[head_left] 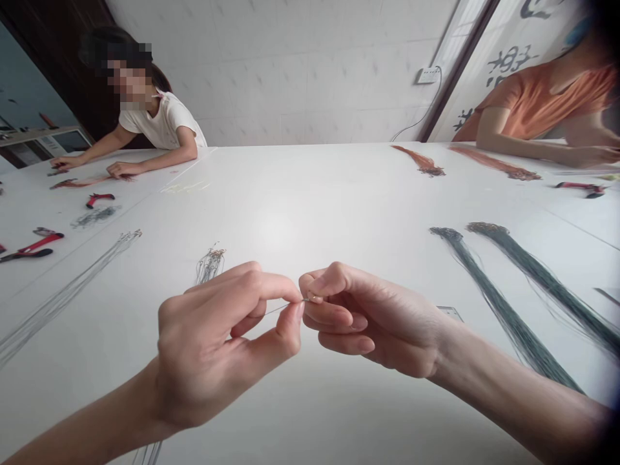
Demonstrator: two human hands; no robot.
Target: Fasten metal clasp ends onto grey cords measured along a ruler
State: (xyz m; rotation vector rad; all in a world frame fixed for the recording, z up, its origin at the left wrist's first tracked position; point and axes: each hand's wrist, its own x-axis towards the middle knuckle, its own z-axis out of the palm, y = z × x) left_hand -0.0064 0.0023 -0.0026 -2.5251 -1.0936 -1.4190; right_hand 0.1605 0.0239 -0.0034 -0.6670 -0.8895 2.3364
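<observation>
Centrally, the wire: we have one thin, grey, metal-looking strand [277, 309] raised in front of us, above the glossy white tabletop [300, 213], with a small coppery curl [314, 298] at its end.
Left hand: our left hand [223, 336] has thumb and forefinger pressed together on the strand, just beside the curl; the strand runs back behind the fingers.
Right hand: our right hand [378, 316] appears pinched about the curl with thumb and forefinger, the other fingers bent beneath; exactly how it wraps the curl we cannot tell.
Handling: we judge the strand almost weightless, springy along its length, easily kinked, and liable to roll between smooth fingertips.
Where to hold: we would grip close behind the curl, steadying the strand there, and touch the curl itself lightly, since it looks delicate.
Beyond our left hand: a small loose bundle of grey wires with coppery tips [211, 263] lies on the tabletop.
To our right: two long dark-green wire bundles [508, 313] [557, 284] lie slantwise, side by side.
Far left: we see red-and-black-handled pliers [42, 243], well apart from our hands.
</observation>
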